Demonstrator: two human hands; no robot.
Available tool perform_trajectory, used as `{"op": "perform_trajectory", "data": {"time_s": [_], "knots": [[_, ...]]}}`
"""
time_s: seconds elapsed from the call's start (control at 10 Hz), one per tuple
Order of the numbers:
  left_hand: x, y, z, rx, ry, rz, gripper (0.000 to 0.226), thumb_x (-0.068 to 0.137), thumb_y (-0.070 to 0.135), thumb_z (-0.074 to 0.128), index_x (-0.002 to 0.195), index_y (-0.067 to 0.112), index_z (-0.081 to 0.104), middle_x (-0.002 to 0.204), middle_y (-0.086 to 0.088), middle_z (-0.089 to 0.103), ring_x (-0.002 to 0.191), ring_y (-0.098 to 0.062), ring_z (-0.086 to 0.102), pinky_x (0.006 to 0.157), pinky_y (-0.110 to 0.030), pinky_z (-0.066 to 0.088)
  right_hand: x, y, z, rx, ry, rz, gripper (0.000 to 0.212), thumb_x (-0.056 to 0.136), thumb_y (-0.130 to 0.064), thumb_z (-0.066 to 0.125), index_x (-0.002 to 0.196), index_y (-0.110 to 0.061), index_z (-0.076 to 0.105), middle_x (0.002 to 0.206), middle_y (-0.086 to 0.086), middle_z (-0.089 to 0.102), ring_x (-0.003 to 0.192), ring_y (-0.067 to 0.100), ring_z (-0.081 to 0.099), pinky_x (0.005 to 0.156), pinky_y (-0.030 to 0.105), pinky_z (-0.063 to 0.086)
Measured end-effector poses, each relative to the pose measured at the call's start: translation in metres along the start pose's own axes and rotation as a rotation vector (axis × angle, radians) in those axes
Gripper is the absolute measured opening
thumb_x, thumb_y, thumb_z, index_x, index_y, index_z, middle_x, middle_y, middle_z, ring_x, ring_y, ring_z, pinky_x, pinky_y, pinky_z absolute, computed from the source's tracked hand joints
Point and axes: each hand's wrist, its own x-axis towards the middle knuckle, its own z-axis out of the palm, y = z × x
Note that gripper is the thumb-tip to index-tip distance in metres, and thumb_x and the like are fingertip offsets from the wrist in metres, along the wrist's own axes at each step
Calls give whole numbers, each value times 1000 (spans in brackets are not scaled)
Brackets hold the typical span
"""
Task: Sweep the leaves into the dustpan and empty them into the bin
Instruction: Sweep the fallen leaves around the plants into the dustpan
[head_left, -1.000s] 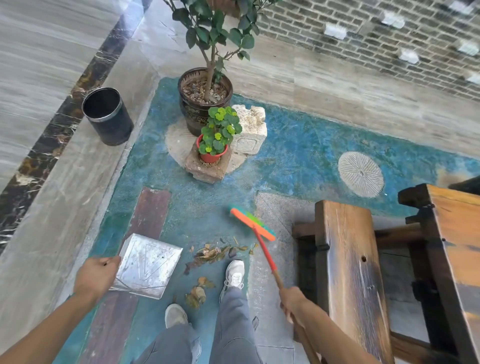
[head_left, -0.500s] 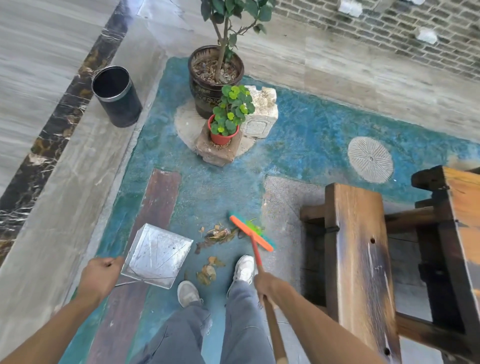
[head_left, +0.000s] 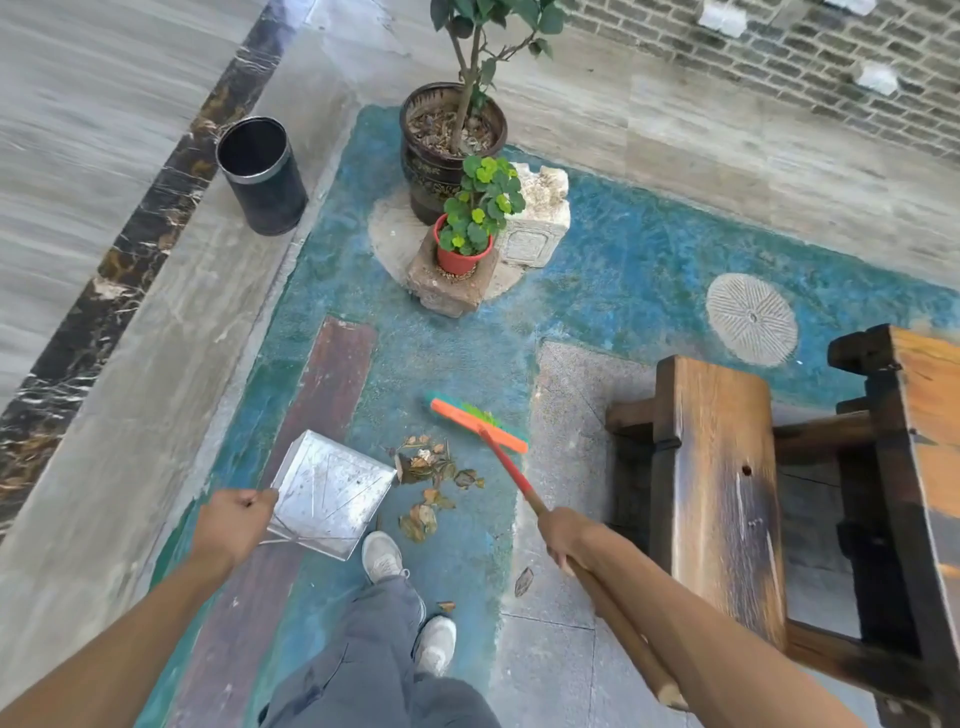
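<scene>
Left hand (head_left: 234, 525) gripping the dustpan (head_left: 332, 491) handle, pan edge touching the leaves (head_left: 431, 467). Right hand (head_left: 566, 535) wrapped round the broom (head_left: 480, 423), head just beyond the pile.

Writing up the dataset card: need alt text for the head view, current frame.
A person's left hand holds a metal dustpan on the floor beside a small pile of dry leaves, while the right hand grips a broom set just beyond them. A black bin stands farther off, left of potted plants.
</scene>
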Motion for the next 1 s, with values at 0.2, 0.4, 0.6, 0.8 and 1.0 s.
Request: {"op": "perform_trajectory", "data": {"time_s": [0.2,0.4,0.6,0.8,1.0], "knots": [[-49,-46,15,58,36,143,53,91,12,59,56,23,22,48,5,16,46,-9,13,48,-31,12,41,-16,9,-177,109,-129,34,97,-20,38,118,-2,58,125,24,57,118,38,55,74,32,44],[-82,-95,13,119,94,167,52,91,11,59,54,21,24,47,6,17,45,-15,18,46,-30,17,50,11,69,-349,106,-174,39,94,-14,41,129,0,51,80,5,46,108,34,60,84,37,49],[-120,-121,11,60,154,102,50,87,18,57,48,20,25,45,6,18,45,-16,18,45,-30,19,15,105,101,-586,115,-199,43,91,-15,42,134,-12,47,100,7,57,101,27,64,84,34,52],[-155,-148,9,13,210,5,42,86,21,56,57,19,26,48,2,19,51,-17,21,52,-31,21,1,165,76,-670,137,-95,30,89,-27,44,113,-14,57,107,3,64,95,22,66,80,33,55],[-161,-174,0,18,218,-88,44,90,15,61,54,18,37,46,-1,25,49,-18,26,51,-32,27,-15,180,53,-690,186,-200,32,99,-35,36,112,-18,60,101,1,68,83,19,64,74,30,51]]}}
